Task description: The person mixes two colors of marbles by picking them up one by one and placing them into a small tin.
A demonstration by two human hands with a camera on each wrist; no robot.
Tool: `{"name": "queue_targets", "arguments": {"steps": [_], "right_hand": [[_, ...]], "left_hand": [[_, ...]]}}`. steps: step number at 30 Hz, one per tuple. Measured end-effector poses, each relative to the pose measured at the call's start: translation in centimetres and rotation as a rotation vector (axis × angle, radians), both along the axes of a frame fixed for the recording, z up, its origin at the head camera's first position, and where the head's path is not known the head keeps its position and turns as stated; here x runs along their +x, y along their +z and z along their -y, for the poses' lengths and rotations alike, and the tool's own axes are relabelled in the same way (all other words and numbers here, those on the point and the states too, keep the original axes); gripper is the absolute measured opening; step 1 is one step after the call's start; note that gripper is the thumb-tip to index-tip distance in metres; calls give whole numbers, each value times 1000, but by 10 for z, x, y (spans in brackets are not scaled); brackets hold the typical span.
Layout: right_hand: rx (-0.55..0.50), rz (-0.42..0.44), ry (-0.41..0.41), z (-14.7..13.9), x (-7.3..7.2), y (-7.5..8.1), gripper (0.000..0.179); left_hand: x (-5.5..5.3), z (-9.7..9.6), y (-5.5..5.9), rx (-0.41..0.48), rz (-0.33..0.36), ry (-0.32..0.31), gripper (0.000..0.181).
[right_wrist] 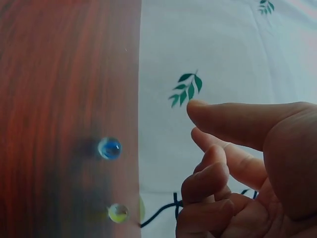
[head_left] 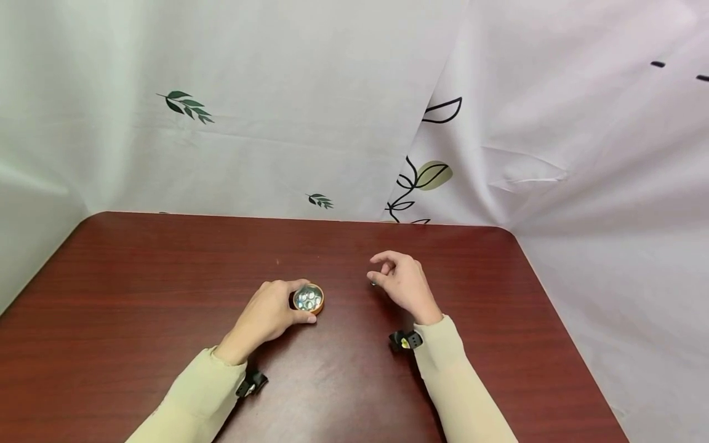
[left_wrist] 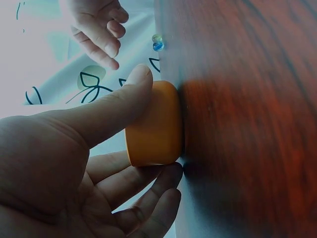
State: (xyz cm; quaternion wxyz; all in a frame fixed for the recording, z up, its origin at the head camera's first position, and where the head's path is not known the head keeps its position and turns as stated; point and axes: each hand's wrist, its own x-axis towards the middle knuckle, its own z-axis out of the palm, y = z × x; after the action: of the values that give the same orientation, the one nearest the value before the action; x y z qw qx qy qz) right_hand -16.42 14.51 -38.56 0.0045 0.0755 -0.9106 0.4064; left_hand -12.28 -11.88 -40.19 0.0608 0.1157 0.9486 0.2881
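Note:
My left hand [head_left: 266, 311] grips a small orange round cup [left_wrist: 156, 124] by its sides, thumb on one side and fingers on the other. The cup stands upright on the table, and several glass marbles [head_left: 308, 298] show inside it in the head view. To the right, my right hand [head_left: 403, 282] hovers above the table with thumb and forefinger apart and nothing between them. Below it on the tabletop lie a blue glass marble [right_wrist: 109, 148] and a yellow-green glass marble [right_wrist: 118, 212]. In the head view the right hand mostly hides them.
The dark red wooden table [head_left: 166, 271] has rounded far corners. White cloth [head_left: 277, 123] with leaf prints hangs behind it and along its sides. Each wrist wears a black strapped camera, such as the right wrist camera [head_left: 405, 341].

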Motion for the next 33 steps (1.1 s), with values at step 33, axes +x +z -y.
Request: {"name": "queue_targets", "arguments": {"steps": [33], "right_hand": [[94,124,-75,-35,-14,-9,26]], "left_hand": [[0,0,-2,0,-9,-3,53]]}}
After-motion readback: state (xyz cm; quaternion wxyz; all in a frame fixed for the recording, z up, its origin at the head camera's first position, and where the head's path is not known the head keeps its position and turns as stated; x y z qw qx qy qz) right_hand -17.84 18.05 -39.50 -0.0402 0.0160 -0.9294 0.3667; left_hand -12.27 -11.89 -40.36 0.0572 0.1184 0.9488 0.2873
